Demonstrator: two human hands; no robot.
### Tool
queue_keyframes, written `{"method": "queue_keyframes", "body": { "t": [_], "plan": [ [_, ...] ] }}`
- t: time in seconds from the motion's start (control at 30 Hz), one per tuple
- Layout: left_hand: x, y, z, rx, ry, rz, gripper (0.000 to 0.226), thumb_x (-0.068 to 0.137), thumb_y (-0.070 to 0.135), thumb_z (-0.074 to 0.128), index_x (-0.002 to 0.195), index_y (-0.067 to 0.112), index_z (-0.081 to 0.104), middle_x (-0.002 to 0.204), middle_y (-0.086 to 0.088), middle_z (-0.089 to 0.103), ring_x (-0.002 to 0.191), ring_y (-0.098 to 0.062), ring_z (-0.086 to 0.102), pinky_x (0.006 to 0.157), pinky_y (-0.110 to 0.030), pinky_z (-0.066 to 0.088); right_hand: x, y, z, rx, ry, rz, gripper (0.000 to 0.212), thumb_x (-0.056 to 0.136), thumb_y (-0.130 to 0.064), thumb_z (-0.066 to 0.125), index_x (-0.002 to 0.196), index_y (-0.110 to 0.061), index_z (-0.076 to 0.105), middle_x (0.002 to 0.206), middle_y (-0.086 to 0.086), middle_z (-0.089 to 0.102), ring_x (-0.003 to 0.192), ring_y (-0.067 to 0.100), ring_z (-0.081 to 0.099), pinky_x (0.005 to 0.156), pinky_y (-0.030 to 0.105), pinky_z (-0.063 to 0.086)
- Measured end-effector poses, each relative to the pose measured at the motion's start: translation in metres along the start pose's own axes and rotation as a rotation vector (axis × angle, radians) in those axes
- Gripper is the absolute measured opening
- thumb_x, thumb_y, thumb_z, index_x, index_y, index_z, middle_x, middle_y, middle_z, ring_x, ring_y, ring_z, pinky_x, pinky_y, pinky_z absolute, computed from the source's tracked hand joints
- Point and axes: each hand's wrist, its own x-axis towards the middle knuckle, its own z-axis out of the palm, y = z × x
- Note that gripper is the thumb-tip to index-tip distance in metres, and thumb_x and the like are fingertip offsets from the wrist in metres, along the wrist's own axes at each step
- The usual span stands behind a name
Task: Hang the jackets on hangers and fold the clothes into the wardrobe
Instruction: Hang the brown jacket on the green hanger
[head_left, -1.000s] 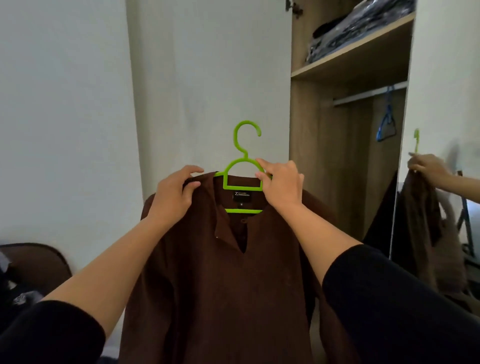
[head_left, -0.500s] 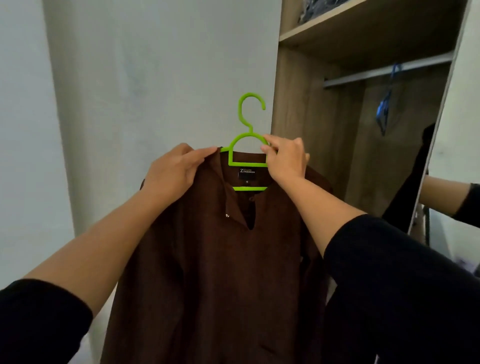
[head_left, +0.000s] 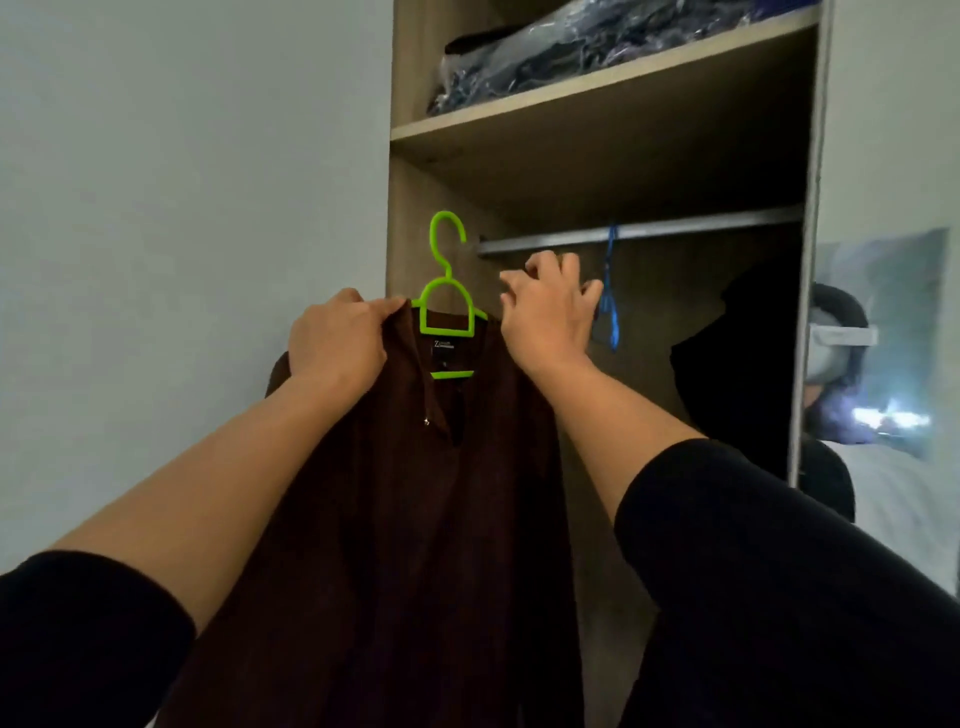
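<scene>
On the left, a plain pale wall (head_left: 182, 208) fills the view up to the edge of the open wardrobe (head_left: 402, 218). In front of it the left hand (head_left: 337, 345) is clamped on the left shoulder of a dark brown jacket (head_left: 395, 519), fingers pinching the cloth just beside the collar and carrying the garment's weight. The jacket already sits on a bright green hanger (head_left: 448, 301), whose hook stands upright above the neckline, level with the near end of the metal rail (head_left: 639, 236) but not yet over it. The garment hangs straight down in front of the wardrobe opening, its hem out of view below.

To the right of the hanger, the right hand (head_left: 548, 317) is raised with fingers spread loosely apart; whether any finger touches the hanger's right arm is hidden by the hand itself. Behind it a blue hanger (head_left: 610, 301) dangles from the rail, and a dark garment (head_left: 737, 374) hangs farther right. Above, the shelf (head_left: 597, 85) holds bagged clothes (head_left: 571, 52).

The step in hand looks to be hanging this jacket on the rail. The next move probably calls for lifting the hook above the rail, carrying it right into the free stretch before the blue hanger, then lowering it on while the left hand keeps the shoulder from slipping off.
</scene>
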Motion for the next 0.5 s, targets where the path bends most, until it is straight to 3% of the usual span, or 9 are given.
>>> {"method": "queue_keyframes", "body": {
  "t": [0.23,0.3,0.4,0.5],
  "plan": [
    [0.063,0.053,0.065,-0.171,-0.014,-0.009,0.046,0.094,0.014,0.041,0.133,0.036,0.049,0.112,-0.015,0.061,0.099,-0.039,0.059,0.080,-0.041,0.048,0.033,0.049,0.008,-0.352,-0.093,0.253,0.046,0.090,-0.017,0.051,0.135,-0.022,0.043,0.151,0.015,0.018,0.138,0.035,0.016,0.105,0.053,0.023],
    [0.076,0.067,0.074,-0.193,-0.020,-0.011,0.043,0.096,0.015,0.040,0.132,0.034,0.051,0.115,-0.016,0.059,0.101,-0.039,0.058,0.081,-0.041,0.047,0.042,0.057,0.011,-0.346,-0.158,0.355,0.046,0.093,-0.016,0.046,0.138,-0.017,0.040,0.148,0.018,0.022,0.133,0.037,0.026,0.103,0.049,0.029],
    [0.096,0.086,0.086,-0.207,-0.019,-0.003,0.038,0.097,0.016,0.039,0.128,0.029,0.056,0.116,-0.017,0.057,0.105,-0.039,0.057,0.083,-0.041,0.047,0.053,0.072,0.016,-0.247,-0.222,0.474,0.039,0.097,-0.014,0.038,0.135,-0.008,0.044,0.135,0.019,0.042,0.120,0.033,0.047,0.091,0.039,0.043],
    [0.116,0.099,0.099,-0.195,-0.043,-0.006,0.038,0.096,0.013,0.040,0.126,0.027,0.058,0.118,-0.017,0.058,0.108,-0.039,0.057,0.083,-0.040,0.047,0.056,0.086,0.024,-0.159,-0.276,0.509,0.034,0.097,-0.010,0.039,0.128,-0.005,0.052,0.126,0.014,0.056,0.117,0.029,0.054,0.088,0.035,0.047]
  ]
}}
